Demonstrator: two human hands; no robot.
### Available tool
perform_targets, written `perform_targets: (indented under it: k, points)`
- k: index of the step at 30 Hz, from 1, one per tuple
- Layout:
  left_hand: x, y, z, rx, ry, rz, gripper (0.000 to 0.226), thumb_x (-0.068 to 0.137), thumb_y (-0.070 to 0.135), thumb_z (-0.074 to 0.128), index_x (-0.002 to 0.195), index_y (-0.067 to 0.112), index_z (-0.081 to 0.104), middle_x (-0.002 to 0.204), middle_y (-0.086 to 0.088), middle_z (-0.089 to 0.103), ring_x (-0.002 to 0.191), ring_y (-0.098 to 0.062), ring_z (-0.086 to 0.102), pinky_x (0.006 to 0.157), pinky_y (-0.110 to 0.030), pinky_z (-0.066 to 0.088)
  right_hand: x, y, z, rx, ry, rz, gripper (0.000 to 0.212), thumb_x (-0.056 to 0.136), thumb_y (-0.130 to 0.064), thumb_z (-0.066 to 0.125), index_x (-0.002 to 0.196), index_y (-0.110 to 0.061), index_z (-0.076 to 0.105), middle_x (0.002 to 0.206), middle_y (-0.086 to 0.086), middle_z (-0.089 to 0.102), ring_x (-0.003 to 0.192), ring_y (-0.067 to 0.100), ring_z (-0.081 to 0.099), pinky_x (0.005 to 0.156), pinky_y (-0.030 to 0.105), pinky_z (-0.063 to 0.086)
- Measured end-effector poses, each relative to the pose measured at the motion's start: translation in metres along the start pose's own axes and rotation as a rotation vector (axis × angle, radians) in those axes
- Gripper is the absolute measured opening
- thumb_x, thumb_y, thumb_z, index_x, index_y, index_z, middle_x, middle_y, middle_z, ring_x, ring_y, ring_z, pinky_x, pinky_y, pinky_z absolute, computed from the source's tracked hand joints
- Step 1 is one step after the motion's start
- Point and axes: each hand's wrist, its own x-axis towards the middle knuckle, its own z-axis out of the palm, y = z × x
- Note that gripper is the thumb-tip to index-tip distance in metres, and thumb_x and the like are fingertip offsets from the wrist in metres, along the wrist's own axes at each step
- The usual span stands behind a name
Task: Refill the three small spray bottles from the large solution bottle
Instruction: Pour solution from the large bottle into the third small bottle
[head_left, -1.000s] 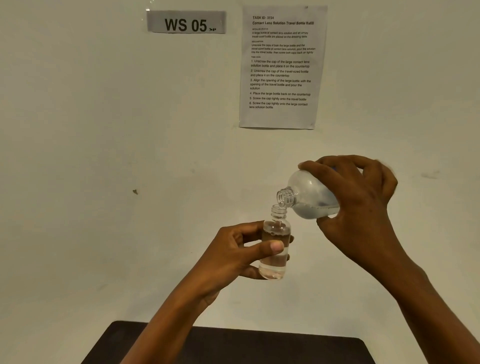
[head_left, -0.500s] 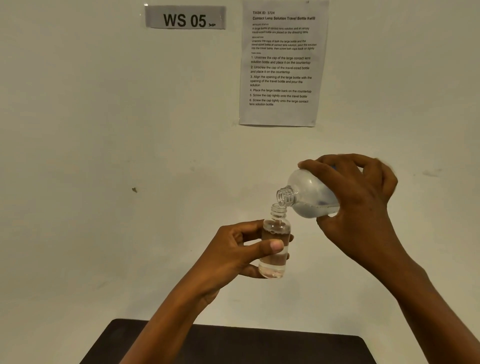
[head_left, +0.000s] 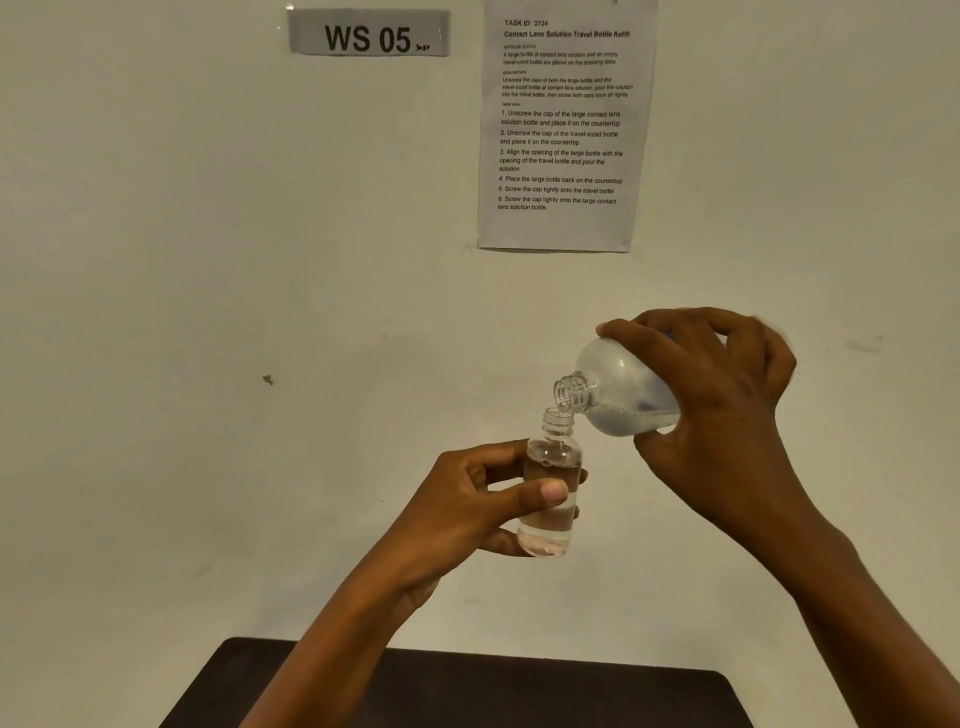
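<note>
1. The left hand (head_left: 467, 512) curls its thumb and fingers round the small spray bottle (head_left: 550, 499), which is upright, uncapped and held in the air above the dark tabletop (head_left: 467, 691).
2. The right hand (head_left: 727, 415) grips the large solution bottle (head_left: 618, 395). Its long axis tips down to the left, with its mouth just above and right of the small neck (nearly touching).
3. The liquid looks near the shoulder, so I'd tip the large bottle back upright next.

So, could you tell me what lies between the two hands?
In the head view, only the bottles: the upright small bottle in the left hand and the tilted large bottle in the right hand, its mouth above the small one's opening.
</note>
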Motion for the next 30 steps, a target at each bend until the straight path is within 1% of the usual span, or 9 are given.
perform_targets:
  k: [3, 7, 11, 15, 19, 21, 23, 26, 30]
  points:
    - [0.0003, -0.0001, -0.0003, -0.002, -0.002, -0.003, 0.032, 0.067, 0.033, 0.065, 0.1, 0.034, 0.064, 0.101, 0.01, 0.073, 0.09, -0.014, 0.071, 0.066, -0.027, 0.058, -0.0005, 0.001, -0.0002, 0.005, 0.003, -0.002, 0.082, 0.049, -0.001, 0.082, 0.12, -0.028, 0.049, 0.116, 0.005, 0.058, 0.113, 0.025, 0.032, 0.092, 0.027, 0.013]
    - [0.0001, -0.0003, 0.0002, 0.001, -0.007, -0.002, 0.033, 0.068, 0.032, 0.065, 0.101, 0.034, 0.064, 0.102, 0.009, 0.072, 0.09, -0.015, 0.071, 0.067, -0.027, 0.059, -0.001, 0.0013, -0.0009, 0.006, 0.003, 0.005, 0.08, 0.05, -0.001, 0.081, 0.12, -0.026, 0.051, 0.116, 0.005, 0.058, 0.113, 0.025, 0.032, 0.094, 0.027, 0.006]
    - [0.0005, -0.0004, 0.0003, 0.006, -0.007, 0.001, 0.033, 0.067, 0.033, 0.065, 0.101, 0.034, 0.064, 0.102, 0.01, 0.072, 0.091, -0.014, 0.071, 0.067, -0.027, 0.058, -0.0014, 0.0015, -0.0012, 0.002, 0.003, 0.003, 0.082, 0.05, -0.001, 0.082, 0.12, -0.028, 0.049, 0.116, 0.005, 0.057, 0.113, 0.025, 0.032, 0.092, 0.028, 0.014]
    - [0.0005, -0.0002, 0.0003, 0.001, -0.01, 0.0, 0.033, 0.066, 0.034, 0.065, 0.1, 0.035, 0.064, 0.1, 0.011, 0.073, 0.09, -0.014, 0.072, 0.066, -0.026, 0.058, -0.001, 0.0012, -0.0017, 0.002, 0.007, 0.006, 0.081, 0.05, 0.0, 0.081, 0.12, -0.027, 0.05, 0.116, 0.004, 0.057, 0.113, 0.025, 0.032, 0.093, 0.027, 0.011]
    - [-0.0001, 0.0002, 0.0001, -0.003, -0.012, -0.001, 0.031, 0.067, 0.032, 0.065, 0.098, 0.034, 0.064, 0.097, 0.013, 0.074, 0.088, -0.014, 0.072, 0.064, -0.026, 0.058, -0.001, 0.0006, -0.0028, -0.015, 0.007, -0.003, 0.081, 0.05, 0.001, 0.078, 0.12, -0.029, 0.05, 0.115, 0.002, 0.057, 0.113, 0.024, 0.033, 0.093, 0.031, 0.015]
    - [-0.0002, 0.0002, 0.0, -0.001, -0.008, -0.002, 0.03, 0.067, 0.032, 0.065, 0.098, 0.035, 0.064, 0.095, 0.014, 0.074, 0.087, -0.013, 0.072, 0.063, -0.024, 0.057, -0.0009, 0.0002, -0.0027, -0.009, 0.003, 0.001, 0.08, 0.05, 0.001, 0.078, 0.12, -0.027, 0.052, 0.116, 0.002, 0.057, 0.113, 0.024, 0.033, 0.094, 0.029, 0.012]
    - [-0.0001, -0.0001, -0.0001, 0.003, -0.004, -0.001, 0.031, 0.067, 0.033, 0.065, 0.098, 0.035, 0.064, 0.097, 0.013, 0.073, 0.088, -0.014, 0.072, 0.064, -0.026, 0.058, -0.0007, -0.0001, -0.0028, 0.001, 0.001, 0.001, 0.078, 0.05, 0.002, 0.078, 0.12, -0.026, 0.054, 0.116, 0.002, 0.057, 0.113, 0.024, 0.033, 0.094, 0.028, 0.008]
    - [-0.0009, 0.0001, -0.0001, 0.005, -0.003, 0.001, 0.033, 0.067, 0.034, 0.065, 0.1, 0.034, 0.064, 0.102, 0.009, 0.073, 0.09, -0.015, 0.071, 0.067, -0.028, 0.059, -0.0006, -0.0001, -0.003, -0.007, 0.001, -0.006, 0.08, 0.049, 0.002, 0.079, 0.119, -0.026, 0.052, 0.115, 0.003, 0.058, 0.113, 0.024, 0.033, 0.093, 0.029, 0.013]
    - [-0.0013, 0.0004, -0.0003, 0.005, -0.006, 0.003, 0.033, 0.068, 0.033, 0.065, 0.101, 0.034, 0.064, 0.103, 0.01, 0.073, 0.09, -0.015, 0.071, 0.067, -0.028, 0.059, -0.0003, -0.0002, -0.0029, -0.002, 0.005, -0.011, 0.082, 0.049, 0.001, 0.079, 0.12, -0.028, 0.049, 0.115, 0.003, 0.057, 0.113, 0.024, 0.032, 0.094, 0.03, 0.014]
